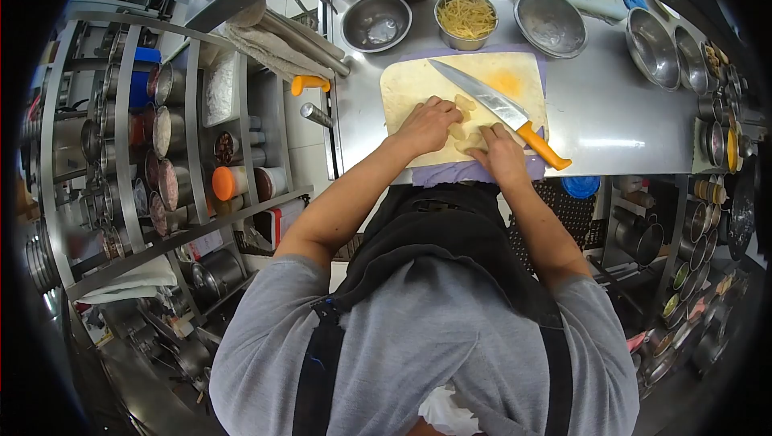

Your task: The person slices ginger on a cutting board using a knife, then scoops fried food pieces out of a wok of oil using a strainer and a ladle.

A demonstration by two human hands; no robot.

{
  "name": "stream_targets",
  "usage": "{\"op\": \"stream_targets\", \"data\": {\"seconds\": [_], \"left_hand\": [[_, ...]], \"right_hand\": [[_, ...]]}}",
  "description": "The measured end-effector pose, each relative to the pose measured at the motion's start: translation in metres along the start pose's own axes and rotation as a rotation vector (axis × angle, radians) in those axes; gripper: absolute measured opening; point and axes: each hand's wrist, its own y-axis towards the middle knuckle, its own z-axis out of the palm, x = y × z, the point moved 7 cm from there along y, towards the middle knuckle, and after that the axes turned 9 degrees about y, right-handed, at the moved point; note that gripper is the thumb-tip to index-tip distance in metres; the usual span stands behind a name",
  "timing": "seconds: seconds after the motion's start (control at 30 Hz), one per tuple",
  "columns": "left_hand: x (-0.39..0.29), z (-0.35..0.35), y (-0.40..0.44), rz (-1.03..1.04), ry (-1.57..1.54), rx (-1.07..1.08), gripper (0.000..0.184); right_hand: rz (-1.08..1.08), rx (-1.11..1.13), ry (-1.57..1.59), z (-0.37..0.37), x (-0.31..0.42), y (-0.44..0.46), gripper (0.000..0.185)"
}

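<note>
A pale cutting board (402, 86) lies on a purple cloth (450, 174). Several pale yellow slices (464, 104) rest near its middle, some of them partly under my fingers. My left hand (430, 125) has its fingers curled down over slices on the left side. Close by, my right hand (503, 154) bends its thumb and fingers around a slice at the board's near right part. Beyond it, a large knife (490, 100) with an orange handle lies diagonally across the board, held by neither hand; its handle overhangs the board's right edge.
Behind the board stand a metal container of thin yellow strips (466, 16) and metal bowls (376, 23) (551, 23). Another orange handle (310, 84) juts out at the counter's left edge. More bowls (653, 48) stand at right. A shelf rack (193, 114) holds containers at left.
</note>
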Motion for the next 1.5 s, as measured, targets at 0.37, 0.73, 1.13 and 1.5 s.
{"op": "stream_targets", "data": {"seconds": [0.37,0.73,1.13,1.5], "left_hand": [[0.000,-0.005,-0.012,0.042,-0.102,-0.147,0.030],[0.004,-0.005,-0.020,0.025,-0.162,-0.204,0.022],[0.009,-0.006,-0.024,0.030,-0.212,-0.250,0.023],[0.008,-0.002,-0.017,-0.016,-0.160,-0.253,0.026]], "right_hand": [[0.018,0.080,0.044,0.006,0.002,0.008,0.033],[-0.030,0.233,0.074,0.021,-0.008,0.011,0.016],[0.373,0.156,0.400,0.030,-0.028,0.048,0.023],[0.031,0.163,0.111,0.005,-0.007,0.018,0.021]]}}
